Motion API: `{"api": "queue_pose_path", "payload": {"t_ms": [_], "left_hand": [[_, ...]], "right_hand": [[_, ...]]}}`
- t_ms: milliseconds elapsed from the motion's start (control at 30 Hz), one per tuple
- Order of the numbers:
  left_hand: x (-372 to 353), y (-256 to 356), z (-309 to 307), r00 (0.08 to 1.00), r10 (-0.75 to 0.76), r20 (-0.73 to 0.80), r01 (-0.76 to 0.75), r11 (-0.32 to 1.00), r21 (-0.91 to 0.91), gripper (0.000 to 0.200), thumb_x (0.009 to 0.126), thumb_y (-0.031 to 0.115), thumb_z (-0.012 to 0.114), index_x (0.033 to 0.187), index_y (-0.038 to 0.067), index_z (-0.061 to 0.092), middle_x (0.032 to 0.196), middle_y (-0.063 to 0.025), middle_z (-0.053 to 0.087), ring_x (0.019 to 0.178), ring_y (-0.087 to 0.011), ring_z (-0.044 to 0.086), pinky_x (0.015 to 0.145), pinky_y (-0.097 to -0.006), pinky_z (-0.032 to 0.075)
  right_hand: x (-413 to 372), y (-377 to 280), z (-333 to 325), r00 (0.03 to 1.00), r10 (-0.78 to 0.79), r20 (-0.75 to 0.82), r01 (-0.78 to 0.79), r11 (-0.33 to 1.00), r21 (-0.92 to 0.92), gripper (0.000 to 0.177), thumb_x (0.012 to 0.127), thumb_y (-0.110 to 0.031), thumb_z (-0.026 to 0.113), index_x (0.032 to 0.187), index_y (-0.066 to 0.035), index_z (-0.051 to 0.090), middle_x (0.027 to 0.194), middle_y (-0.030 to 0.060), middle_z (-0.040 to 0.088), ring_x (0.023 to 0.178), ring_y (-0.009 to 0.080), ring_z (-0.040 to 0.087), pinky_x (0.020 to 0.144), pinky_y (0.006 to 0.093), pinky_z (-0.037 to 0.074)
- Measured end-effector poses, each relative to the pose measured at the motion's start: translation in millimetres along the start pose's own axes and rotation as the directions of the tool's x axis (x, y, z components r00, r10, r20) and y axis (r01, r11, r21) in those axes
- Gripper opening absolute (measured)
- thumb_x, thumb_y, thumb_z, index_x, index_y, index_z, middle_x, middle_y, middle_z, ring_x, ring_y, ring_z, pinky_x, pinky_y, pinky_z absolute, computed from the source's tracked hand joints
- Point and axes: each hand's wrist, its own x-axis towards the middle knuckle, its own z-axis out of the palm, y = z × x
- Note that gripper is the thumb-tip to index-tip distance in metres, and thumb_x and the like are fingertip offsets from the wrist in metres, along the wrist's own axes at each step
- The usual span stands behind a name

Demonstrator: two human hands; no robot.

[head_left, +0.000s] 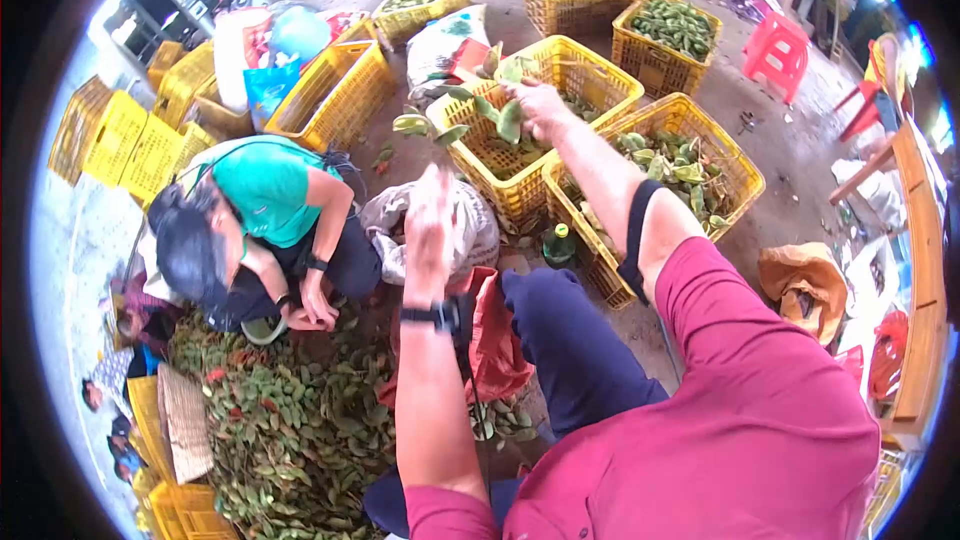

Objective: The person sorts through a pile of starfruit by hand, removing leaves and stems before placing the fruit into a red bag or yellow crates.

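Note:
Several flat green pods hang in mid-air over a yellow plastic crate, some overlapping the fingertips of my right hand. That hand reaches over the crate, its fingers extended and blurred by motion. My left hand, with a dark watch at the wrist, is raised with the fingers stretched upward, also smeared by motion. Just above it float more green pods. Behind the left hand sits a whitish sack, and below is a red sack between my knees.
A person in a green shirt crouches at left beside a large heap of green pods. A fuller yellow crate stands at right, a dark bottle near it. Farther back are filled crates and a red stool.

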Motion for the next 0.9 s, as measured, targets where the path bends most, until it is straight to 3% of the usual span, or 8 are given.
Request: {"api": "queue_pose_path", "payload": {"t_ms": [133, 300, 467, 533, 700, 733, 767, 900], "left_hand": [[-53, -79, -49, 0.986, 0.014, 0.165, -0.008, 0.999, -0.033, 0.039, 0.097, 0.006, 0.059, 0.134, -0.006, 0.056, 0.128, -0.0145, 0.065, 0.116, -0.0223, 0.063, 0.103, -0.0314, 0.048], [-135, -144, -106, 0.996, -0.088, -0.002, 0.087, 0.985, 0.15, 0.041, 0.1, 0.017, 0.054, 0.134, -0.005, 0.056, 0.128, -0.0118, 0.063, 0.113, -0.0216, 0.063, 0.097, -0.0357, 0.051], [-198, -155, -130, 0.988, -0.142, -0.06, 0.134, 0.983, -0.122, 0.041, 0.099, 0.018, 0.055, 0.135, -0.002, 0.056, 0.13, -0.0145, 0.063, 0.113, -0.0254, 0.064, 0.094, -0.0395, 0.054], [-215, -149, -128, 0.995, -0.085, -0.056, 0.073, 0.981, -0.181, 0.043, 0.099, 0.02, 0.056, 0.137, -0.002, 0.054, 0.131, -0.0154, 0.062, 0.113, -0.0264, 0.065, 0.094, -0.0405, 0.054], [-235, -101, -101, 0.99, 0.05, -0.132, -0.081, 0.969, -0.235, 0.055, 0.101, 0.03, 0.058, 0.145, -0.001, 0.045, 0.131, -0.0171, 0.061, 0.113, -0.0264, 0.065, 0.095, -0.0404, 0.055], [-237, -95, -100, 0.988, 0.086, -0.13, -0.118, 0.96, -0.254, 0.058, 0.101, 0.033, 0.058, 0.146, -0.001, 0.043, 0.13, -0.017, 0.061, 0.113, -0.0259, 0.065, 0.095, -0.0399, 0.055], [-241, -84, -96, 0.986, 0.091, -0.139, -0.125, 0.959, -0.255, 0.059, 0.102, 0.034, 0.057, 0.147, -0.001, 0.042, 0.13, -0.0165, 0.061, 0.112, -0.0246, 0.065, 0.094, -0.0387, 0.055], [-265, -86, -97, 0.99, 0.062, -0.131, -0.102, 0.937, -0.333, 0.052, 0.105, 0.028, 0.054, 0.147, -0.001, 0.043, 0.127, -0.0123, 0.064, 0.105, -0.0168, 0.065, 0.093, -0.0316, 0.054]], "right_hand": [[16, 8, -84, 0.998, -0.003, -0.066, 0.008, 0.996, 0.086, 0.047, 0.092, -0.03, 0.075, 0.129, -0.008, 0.057, 0.111, 0.0083, 0.067, 0.105, 0.0238, 0.063, 0.088, 0.0508, 0.053], [-34, 28, -147, 0.995, 0.074, 0.06, -0.083, 0.984, 0.157, 0.021, 0.101, -0.017, 0.059, 0.117, -0.004, 0.059, 0.105, 0.0093, 0.07, 0.082, 0.019, 0.069, 0.071, 0.035, 0.06], [-136, 28, -99, 0.946, 0.166, 0.277, -0.182, 0.983, 0.033, 0.027, 0.099, -0.021, 0.062, 0.119, -0.004, 0.056, 0.1, 0.0093, 0.07, 0.073, 0.0167, 0.069, 0.065, 0.0308, 0.059], [-176, 31, -66, 0.864, 0.171, 0.474, -0.263, 0.955, 0.134, 0.03, 0.097, -0.02, 0.064, 0.121, -0.004, 0.057, 0.098, 0.009, 0.069, 0.071, 0.0174, 0.068, 0.064, 0.0306, 0.058], [-282, 45, 14, 0.434, 0.168, 0.885, -0.586, 0.799, 0.136, 0.058, 0.092, -0.029, 0.069, 0.137, 0.003, 0.051, 0.089, 0.0072, 0.066, 0.065, 0.0157, 0.065, 0.061, 0.0276, 0.054], [-302, 53, 24, 0.334, 0.179, 0.925, -0.659, 0.746, 0.094, 0.06, 0.091, -0.029, 0.069, 0.139, 0.003, 0.05, 0.09, 0.0074, 0.066, 0.066, 0.0154, 0.065, 0.062, 0.0273, 0.054], [-327, 51, 38, 0.353, 0.248, 0.902, -0.647, 0.761, 0.044, 0.063, 0.091, -0.032, 0.067, 0.136, 0.009, 0.05, 0.074, 0.0095, 0.062, 0.058, 0.0173, 0.061, 0.054, 0.0297, 0.053], [-382, 93, 58, 0.109, 0.353, 0.929, -0.772, 0.619, -0.145, 0.058, 0.091, -0.032, 0.066, 0.133, 0.005, 0.054, 0.076, 0.0062, 0.061, 0.058, 0.0161, 0.059, 0.052, 0.0302, 0.049]]}}
